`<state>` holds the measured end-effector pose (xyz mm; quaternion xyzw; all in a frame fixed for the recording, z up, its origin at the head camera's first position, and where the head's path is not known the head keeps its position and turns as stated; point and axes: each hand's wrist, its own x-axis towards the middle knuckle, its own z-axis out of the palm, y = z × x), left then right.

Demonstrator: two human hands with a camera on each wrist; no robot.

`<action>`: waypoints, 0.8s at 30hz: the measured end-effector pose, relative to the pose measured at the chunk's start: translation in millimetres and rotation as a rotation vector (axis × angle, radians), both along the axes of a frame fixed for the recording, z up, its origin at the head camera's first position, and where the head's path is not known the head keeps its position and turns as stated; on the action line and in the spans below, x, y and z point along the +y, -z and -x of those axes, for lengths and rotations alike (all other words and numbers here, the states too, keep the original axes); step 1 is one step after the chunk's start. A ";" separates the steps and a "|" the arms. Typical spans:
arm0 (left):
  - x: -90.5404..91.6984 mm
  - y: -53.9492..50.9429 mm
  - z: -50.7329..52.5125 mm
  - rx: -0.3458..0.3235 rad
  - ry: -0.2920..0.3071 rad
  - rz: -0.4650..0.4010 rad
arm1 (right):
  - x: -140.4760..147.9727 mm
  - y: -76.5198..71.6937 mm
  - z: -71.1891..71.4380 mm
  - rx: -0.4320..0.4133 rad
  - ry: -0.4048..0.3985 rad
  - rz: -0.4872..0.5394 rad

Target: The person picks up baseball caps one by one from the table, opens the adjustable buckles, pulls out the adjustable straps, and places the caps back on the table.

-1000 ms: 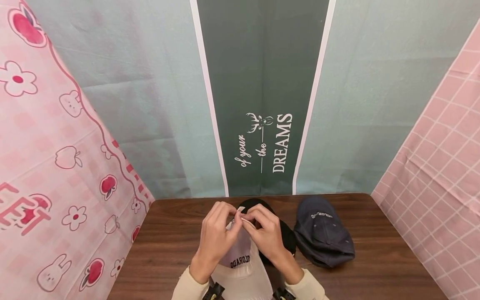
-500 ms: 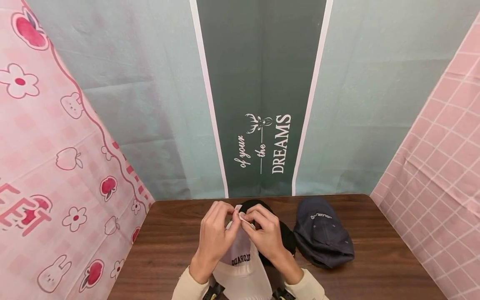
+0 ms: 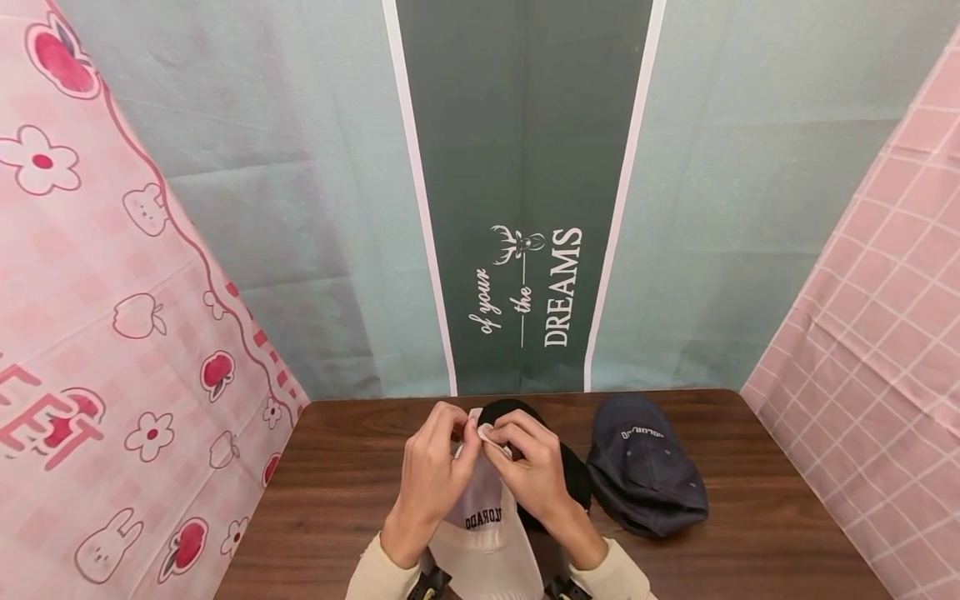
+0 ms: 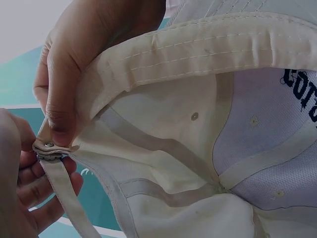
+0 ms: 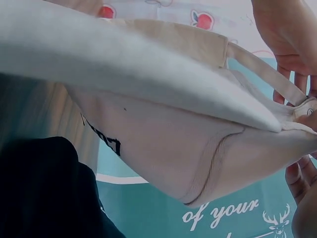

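Observation:
A cream cap (image 3: 487, 554) with a lilac front panel and dark COLORADO lettering hangs between the two hands, brim toward the person. My left hand (image 3: 438, 458) pinches the cap's back strap end with thumb and fingers. Just beside it, my right hand (image 3: 528, 457) pinches the same strap area, fingertips almost meeting. In the left wrist view, the strap (image 4: 69, 196) passes by a small metal buckle (image 4: 49, 156) at the fingertips, and the cap's inside seams show. The right wrist view shows the cap's side and the strap (image 5: 270, 74) spanning its back opening.
A black cap (image 3: 573, 479) lies behind the right hand, partly hidden. To its right a navy cap (image 3: 645, 467) with COLORADO lettering rests on the brown wooden table (image 3: 772, 517). A green hanging cloth (image 3: 525, 125) stands behind, with pink printed cloths (image 3: 165, 333) at the sides.
The fingertips shift slightly at the strap, and its pale end tips down behind the left fingers. The cap's lettering moves a little to the right. The other caps stay put.

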<state>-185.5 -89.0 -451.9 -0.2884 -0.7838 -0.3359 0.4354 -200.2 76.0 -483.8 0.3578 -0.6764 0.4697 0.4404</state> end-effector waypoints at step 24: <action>-5.0 -5.2 2.8 -0.039 0.045 -0.091 | 3.2 -0.6 -2.6 0.041 0.017 0.003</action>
